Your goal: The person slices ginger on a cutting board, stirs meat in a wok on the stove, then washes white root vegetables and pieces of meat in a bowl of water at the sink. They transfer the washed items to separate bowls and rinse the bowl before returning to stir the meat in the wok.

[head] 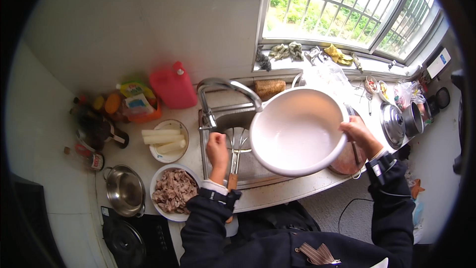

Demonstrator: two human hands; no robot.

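Observation:
My right hand (359, 134) grips the right rim of a large white basin (297, 134). The basin is tilted so that its inside faces me, and it looks empty. Its left rim hangs over the stainless-steel sink (241, 184), close to the spout end of the chrome gooseneck faucet (230, 83). Just below the faucet's base is my left hand (217, 152), fingers curled and nothing visible in them; whether it touches the faucet is unclear. Beside that hand, a metal wire utensil with a wooden handle (232, 181) lies across the sink's front edge.
Left of the sink are a bowl of meat pieces (174, 191), a plate with peeled white vegetable sticks (163, 139), a steel pot (124, 190) and a pink jug (173, 87). A round chopping board (346, 162) with a knife lies right, partly behind the basin; a lidded pan (393, 123) stands beyond.

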